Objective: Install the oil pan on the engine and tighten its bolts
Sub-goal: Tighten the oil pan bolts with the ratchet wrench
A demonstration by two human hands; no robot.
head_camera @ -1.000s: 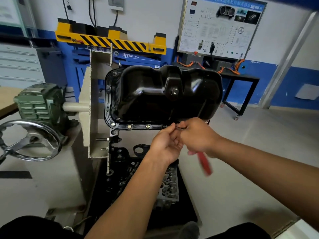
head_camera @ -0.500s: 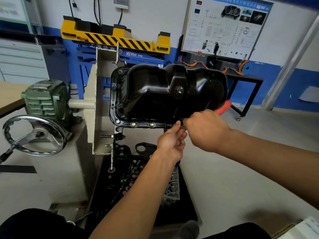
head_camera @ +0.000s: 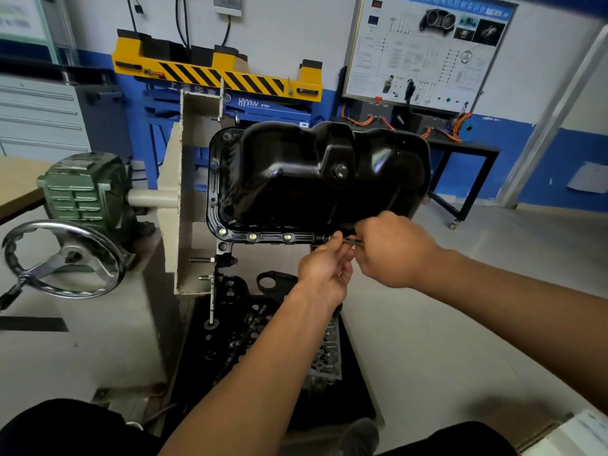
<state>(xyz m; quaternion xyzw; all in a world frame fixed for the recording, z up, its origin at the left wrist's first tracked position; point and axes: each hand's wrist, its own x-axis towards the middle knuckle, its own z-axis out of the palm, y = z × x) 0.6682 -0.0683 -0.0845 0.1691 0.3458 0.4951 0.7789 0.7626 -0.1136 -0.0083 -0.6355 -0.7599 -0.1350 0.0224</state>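
The black oil pan [head_camera: 296, 179] sits on the engine held in the stand, its flange facing me. Three brass-coloured bolts [head_camera: 252, 237] show along the lower flange. My left hand [head_camera: 324, 273] pinches the metal shaft of the tool [head_camera: 350, 240] right at a fourth bolt spot on that flange. My right hand [head_camera: 391, 250] is curled round the tool's handle, which the fist hides completely.
The stand's green gearbox [head_camera: 84, 189] and chrome handwheel [head_camera: 62, 258] are at the left. A black tray with engine parts [head_camera: 250, 327] lies on the floor below the pan. A yellow-and-black lift [head_camera: 217, 72] and a wiring display board [head_camera: 424, 47] stand behind.
My right hand turned the tool at the flange: its red handle swung from below the hand to above it and is now hidden in my fist. My left hand stayed at the bolt.
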